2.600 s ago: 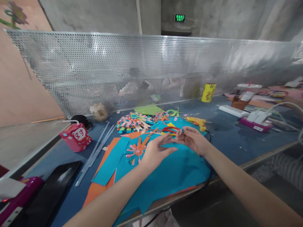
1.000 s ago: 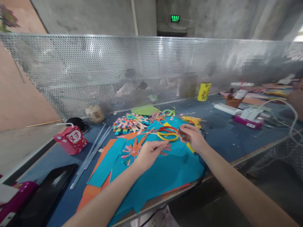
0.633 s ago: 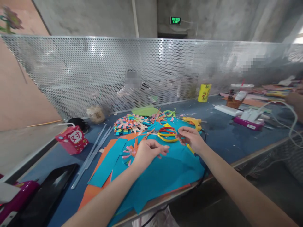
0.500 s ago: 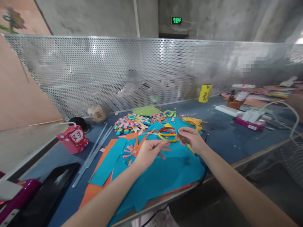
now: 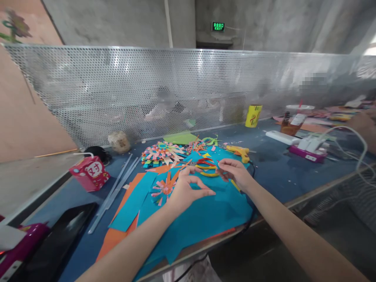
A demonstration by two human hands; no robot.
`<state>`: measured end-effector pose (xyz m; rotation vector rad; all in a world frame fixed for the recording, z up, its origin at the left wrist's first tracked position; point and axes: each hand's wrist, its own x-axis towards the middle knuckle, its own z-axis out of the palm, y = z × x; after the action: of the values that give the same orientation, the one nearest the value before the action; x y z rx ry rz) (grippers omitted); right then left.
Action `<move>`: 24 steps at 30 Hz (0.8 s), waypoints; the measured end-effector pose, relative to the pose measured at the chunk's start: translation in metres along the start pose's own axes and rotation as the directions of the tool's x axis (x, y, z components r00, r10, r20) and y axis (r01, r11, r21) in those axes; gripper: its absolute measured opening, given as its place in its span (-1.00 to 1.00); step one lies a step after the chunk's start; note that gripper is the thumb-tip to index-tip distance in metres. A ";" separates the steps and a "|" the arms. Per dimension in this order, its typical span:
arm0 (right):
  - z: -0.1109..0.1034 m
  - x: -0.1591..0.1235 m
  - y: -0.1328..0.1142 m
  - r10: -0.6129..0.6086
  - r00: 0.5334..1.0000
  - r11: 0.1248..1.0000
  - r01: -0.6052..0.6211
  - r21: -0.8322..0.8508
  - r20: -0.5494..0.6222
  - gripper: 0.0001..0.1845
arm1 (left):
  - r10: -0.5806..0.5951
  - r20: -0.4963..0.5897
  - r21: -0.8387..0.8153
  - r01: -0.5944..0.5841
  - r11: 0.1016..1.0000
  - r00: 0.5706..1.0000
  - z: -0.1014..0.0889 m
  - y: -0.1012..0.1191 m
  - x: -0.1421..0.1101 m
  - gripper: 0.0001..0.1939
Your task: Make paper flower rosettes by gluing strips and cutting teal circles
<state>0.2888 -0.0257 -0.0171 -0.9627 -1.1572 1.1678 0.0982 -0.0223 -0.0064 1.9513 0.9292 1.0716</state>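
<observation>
My left hand hovers over the blue sheet, thumb and forefinger brought together in a pinch; whatever is between them is too small to make out. To its right, my right hand is also pinched, and I cannot make out what its fingertips hold. Scissors with red and yellow handles lie just behind the hands. Beside my left wrist is a fringed paper flower in orange, pink and blue. A larger layered paper flower lies farther back.
Yellow glue gun, blue strip, clear glue sticks, pink drink carton and black phone surround the work. Toward the right are a yellow can, drink cup and power strip. A perforated metal screen stands behind.
My hands were close together at first, then drew apart. Most recently my left fingers have spread and its thumb tip has shifted slightly down and right. The scissors have stayed in place.
</observation>
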 end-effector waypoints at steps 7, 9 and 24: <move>0.001 -0.001 -0.001 0.003 1.000 1.000 -0.003 0.007 0.011 -0.76 | -0.044 0.234 -0.191 0.090 0.977 0.971 -0.001 0.007 0.000 -0.92; 0.001 -0.001 -0.001 0.005 1.000 1.000 -0.005 0.014 0.014 -0.75 | -0.072 0.254 -0.235 0.133 0.963 0.965 0.000 0.007 -0.001 -0.88; 0.000 -0.003 -0.002 0.034 0.982 0.992 -0.056 0.113 0.186 -0.77 | -0.114 0.447 -0.405 0.315 0.858 0.887 0.005 0.011 -0.007 0.08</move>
<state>0.2890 -0.0293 -0.0156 -0.8074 -1.2029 1.3686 0.1031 -0.0352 -0.0017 1.5306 0.5714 0.6364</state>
